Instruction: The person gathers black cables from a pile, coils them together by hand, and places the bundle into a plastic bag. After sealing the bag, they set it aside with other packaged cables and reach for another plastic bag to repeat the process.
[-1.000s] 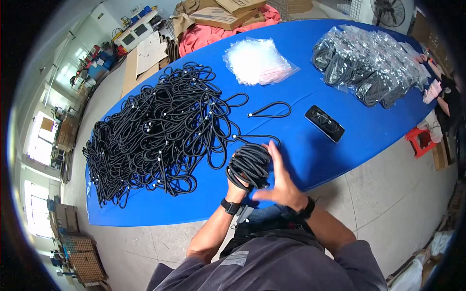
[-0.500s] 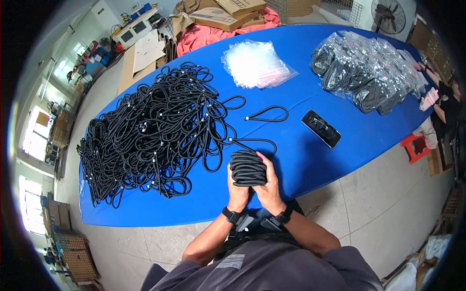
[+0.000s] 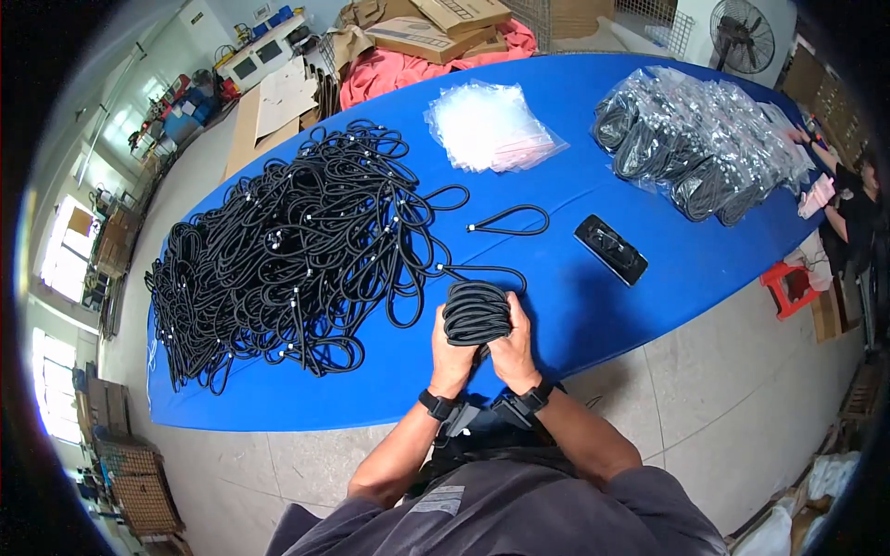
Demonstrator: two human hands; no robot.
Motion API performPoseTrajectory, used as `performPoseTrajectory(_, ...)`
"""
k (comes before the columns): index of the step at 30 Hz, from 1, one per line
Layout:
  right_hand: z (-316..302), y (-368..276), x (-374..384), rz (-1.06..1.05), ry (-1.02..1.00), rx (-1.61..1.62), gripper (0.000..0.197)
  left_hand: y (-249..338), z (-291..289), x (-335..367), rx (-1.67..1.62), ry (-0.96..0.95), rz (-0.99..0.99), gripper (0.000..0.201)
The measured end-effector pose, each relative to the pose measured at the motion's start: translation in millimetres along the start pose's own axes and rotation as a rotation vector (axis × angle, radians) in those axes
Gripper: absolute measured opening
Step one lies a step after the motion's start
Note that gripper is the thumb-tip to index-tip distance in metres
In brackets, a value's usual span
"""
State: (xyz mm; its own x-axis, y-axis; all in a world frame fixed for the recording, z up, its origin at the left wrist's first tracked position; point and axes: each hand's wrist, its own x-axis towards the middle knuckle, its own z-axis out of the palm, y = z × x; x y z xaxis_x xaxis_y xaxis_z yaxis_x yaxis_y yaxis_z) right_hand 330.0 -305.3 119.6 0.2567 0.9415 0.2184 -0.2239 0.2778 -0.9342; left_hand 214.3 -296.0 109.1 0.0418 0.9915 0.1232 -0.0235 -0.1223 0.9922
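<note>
Between both hands I hold a thick bundle of black elastic cord loops (image 3: 477, 313), above the table's near edge. My left hand (image 3: 451, 357) closes round its left side, and my right hand (image 3: 514, 347) grips its right side with the thumb up along it. Left of my hands spreads a big heap of the same black cord loops (image 3: 278, 255), each with a small pale clasp. One single loop (image 3: 510, 221) lies apart beyond the bundle. Another loop (image 3: 487, 271) reaches out from the heap just past my fingers.
The blue-covered table (image 3: 575, 357) also carries a pile of clear plastic bags (image 3: 491, 128), a black phone (image 3: 610, 248) and many bagged cord bundles (image 3: 700, 144) at the far right. A person (image 3: 853, 208) is at that end, near a red stool (image 3: 788, 289).
The bundle has tilted slightly in my hands, and my right hand has shifted its hold a little on the side. The loops on the table have stayed in place.
</note>
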Motion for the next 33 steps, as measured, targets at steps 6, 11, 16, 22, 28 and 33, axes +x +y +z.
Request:
performPoseTrajectory(6, -12.9, -10.1, 12.1, -0.025, -0.087, -0.08, 0.03, 46.2, -7.1, 3.2, -0.099, -0.177, 0.125, 0.082)
performPoseTrajectory(11, -9.7, -27.6, 15.3, -0.105, -0.201, -0.196, 0.037, 108.5, -12.2, 24.9, 0.499, -0.291, 0.526, 0.091)
performPoseTrajectory(16, -10.8, -23.4, 14.6, -0.056, -0.226, -0.346, 0.041, 86.9, -27.8, 20.1, 0.662, -0.368, 0.568, 0.083)
performPoseTrajectory(22, -19.2, -21.7, 2.3, -0.085, -0.224, -0.316, 0.045, 76.5, -14.5, 3.0, 0.581, -0.155, 0.639, 0.075)
performPoseTrajectory(28, -32.8, -22.1, -0.4, -0.079, -0.257, -0.334, 0.046, 115.9, 4.9, -17.1, 0.713, -0.162, 0.593, 0.071)
performPoseTrajectory(33, -36.5, -32.2, -8.2, -0.141, -0.34, -0.278, 0.046, 136.0, 22.9, -31.6, 0.86, -0.099, 0.643, 0.058)
